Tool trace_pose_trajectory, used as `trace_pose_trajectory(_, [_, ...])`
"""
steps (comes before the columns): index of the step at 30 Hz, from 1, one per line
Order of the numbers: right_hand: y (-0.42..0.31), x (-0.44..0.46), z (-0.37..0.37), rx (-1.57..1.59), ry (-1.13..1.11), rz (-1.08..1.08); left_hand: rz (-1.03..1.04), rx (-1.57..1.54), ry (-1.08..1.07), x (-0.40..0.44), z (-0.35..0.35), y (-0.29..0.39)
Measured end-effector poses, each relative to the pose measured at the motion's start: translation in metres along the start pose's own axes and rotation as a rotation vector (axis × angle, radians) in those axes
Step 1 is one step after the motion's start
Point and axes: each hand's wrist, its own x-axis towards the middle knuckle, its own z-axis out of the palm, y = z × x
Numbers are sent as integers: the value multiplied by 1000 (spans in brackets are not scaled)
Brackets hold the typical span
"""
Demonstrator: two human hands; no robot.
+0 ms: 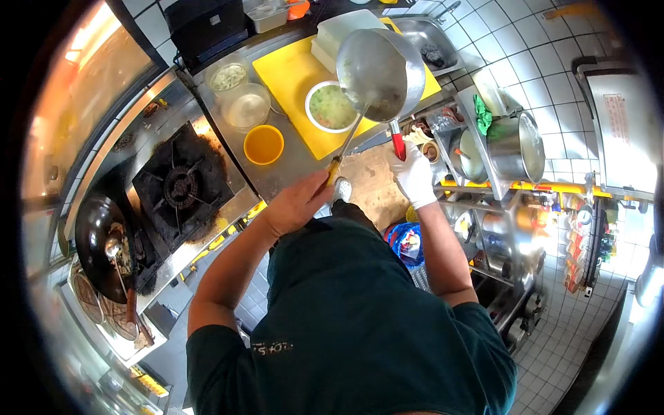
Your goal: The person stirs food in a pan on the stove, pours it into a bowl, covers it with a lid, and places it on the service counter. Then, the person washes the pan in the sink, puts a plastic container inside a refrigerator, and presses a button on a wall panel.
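My right hand [415,178], in a white glove, is closed round the red handle of a steel pan [407,72]. The pan is tilted above the yellow cutting board [287,66], beside a white bowl [310,104] of greenish soup. In my bare left hand [299,201] is the yellow handle of a long metal utensil [336,166]; its far end reaches the pan's near rim. What remains inside the pan is hard to make out.
An orange bowl [263,144] and clear containers [247,106] stand left of the board. Further left are a gas burner [181,188] and a black wok [93,228] with food and a ladle. A sink [415,31] lies behind; a large pot [515,149] stands right.
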Motion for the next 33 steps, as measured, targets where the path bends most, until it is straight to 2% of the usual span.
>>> trace_pose_trajectory(1, [3, 1, 1, -32, 26, -47, -44, -38, 7, -2, 0, 1])
trace_pose_trajectory(4, [5, -2, 6, -85, 38, -101, -363, -383, 143, 40, -10, 18])
trace_pose_trajectory(6, [3, -3, 6, -81, 46, -147, -233, -265, 127, 35, 4, 13])
trace_pose_trajectory(8, [2, -1, 5, -83, 64, -161, -526, -426, -35, 32, 3, 28])
trace_pose_trajectory(10, [1, 2, 5, -44, 76, -139, -21, -50, 93, 1, 19, 11])
trace_pose_trajectory(12, [-3, 4, 1, -62, 37, -86, 221, 132, 131, -11, 20, 2])
trace_pose_trajectory(15, [-3, 7, -3, -108, 4, -77, 106, 37, -28, -15, 21, -11])
trace_pose_trajectory(18, [-9, 12, -13, -100, -13, -95, -182, -123, -280, -17, 15, -22])
trace_pose_trajectory(20, [-9, 15, -19, -89, -36, -69, -360, -104, -341, -27, -1, -31])
trace_pose_trajectory(23, [-8, 19, -20, -113, -19, -84, 96, 280, -252, -50, -15, -53])
trace_pose_trajectory(26, [0, 24, -15, -122, -1, -80, 134, 440, -301, -58, -33, -59])
trace_pose_trajectory(29, [-1, 23, -17, -123, 1, -81, -98, 240, -283, -42, -38, -44])
trace_pose_trajectory(32, [0, 21, -17, -156, -21, -84, -202, 84, -195, -8, -25, -32])
trace_pose_trajectory(33, [-1, 19, -17, -159, -16, -101, -173, 94, -184, -7, -20, -35])
